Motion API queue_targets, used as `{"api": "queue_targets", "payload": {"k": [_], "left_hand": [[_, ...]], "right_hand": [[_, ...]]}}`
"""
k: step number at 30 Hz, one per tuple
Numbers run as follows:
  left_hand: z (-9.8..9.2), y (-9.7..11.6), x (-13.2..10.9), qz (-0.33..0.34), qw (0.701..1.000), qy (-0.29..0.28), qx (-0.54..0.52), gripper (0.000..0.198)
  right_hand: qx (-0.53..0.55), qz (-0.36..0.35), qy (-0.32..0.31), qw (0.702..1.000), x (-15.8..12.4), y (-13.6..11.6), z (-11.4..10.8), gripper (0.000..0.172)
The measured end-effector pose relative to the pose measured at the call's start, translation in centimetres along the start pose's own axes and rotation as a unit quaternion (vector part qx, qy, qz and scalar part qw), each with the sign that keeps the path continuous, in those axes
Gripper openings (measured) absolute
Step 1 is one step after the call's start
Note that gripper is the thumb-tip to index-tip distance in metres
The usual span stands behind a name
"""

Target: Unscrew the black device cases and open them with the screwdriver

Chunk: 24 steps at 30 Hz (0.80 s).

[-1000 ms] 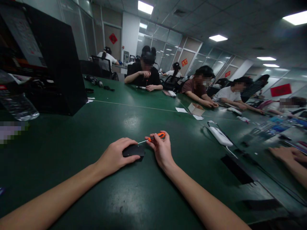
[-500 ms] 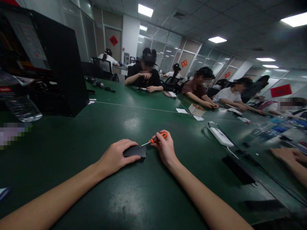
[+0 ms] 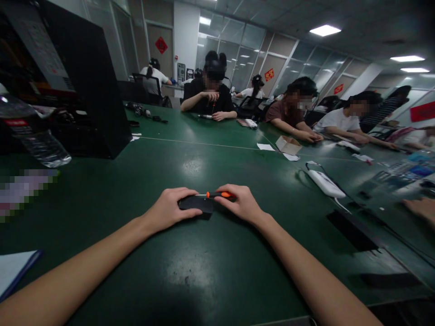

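Note:
My left hand (image 3: 171,207) grips a small dark box (image 3: 197,204) by its left end, thumb on the near side and fingers on the far side. The box rests on the green table (image 3: 136,280). An orange and black screwdriver (image 3: 217,195) lies nearly level across the far part of the box, its thin shaft pointing left towards my left fingertips. My right hand (image 3: 239,202) is closed on the handle at the right of the box. Where the tip ends is hidden near my left fingers.
A black computer case (image 3: 91,81) and a water bottle (image 3: 37,136) stand at the left. To the right are a white power strip (image 3: 326,183), cables and an open carton (image 3: 288,145). Several people sit around the table; a person's hand (image 3: 421,209) rests at the right edge.
The screwdriver has gone from slanting down onto the box to lying nearly level over it. My right hand has tipped over with it. The camera view has shifted a little.

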<state>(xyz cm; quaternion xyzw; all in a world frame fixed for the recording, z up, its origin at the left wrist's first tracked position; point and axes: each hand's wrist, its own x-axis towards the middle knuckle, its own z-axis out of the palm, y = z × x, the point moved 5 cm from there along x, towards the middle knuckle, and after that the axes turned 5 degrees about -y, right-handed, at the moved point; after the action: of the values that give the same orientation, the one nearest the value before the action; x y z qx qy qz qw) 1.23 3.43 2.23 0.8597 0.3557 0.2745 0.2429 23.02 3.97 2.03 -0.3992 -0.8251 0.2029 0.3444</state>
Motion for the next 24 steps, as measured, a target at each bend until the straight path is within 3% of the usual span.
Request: {"api": "queue_targets", "payload": {"k": [5, 17, 21, 24], "left_hand": [[-0.1, 0.2, 0.0, 0.008, 1.0, -0.001, -0.004, 0.042], [-0.6, 0.7, 0.0, 0.031, 0.998, 0.044, -0.037, 0.032], [-0.9, 0.0, 0.2, -0.026, 0.991, 0.088, -0.097, 0.031], [-1.0, -1.5, 0.3, -0.092, 0.969, 0.126, -0.19, 0.04]], "right_hand": [[0.0, -0.01, -0.078, 0.997, 0.1, 0.2, 0.5, 0.021], [-0.121, -0.001, -0.097, 0.988, 0.2, 1.6, 0.3, 0.022], [-0.13, -0.014, -0.104, 0.986, 0.1, 1.1, 0.7, 0.019], [-0.112, -0.013, -0.111, 0.987, 0.1, 0.8, 0.9, 0.018]]}}
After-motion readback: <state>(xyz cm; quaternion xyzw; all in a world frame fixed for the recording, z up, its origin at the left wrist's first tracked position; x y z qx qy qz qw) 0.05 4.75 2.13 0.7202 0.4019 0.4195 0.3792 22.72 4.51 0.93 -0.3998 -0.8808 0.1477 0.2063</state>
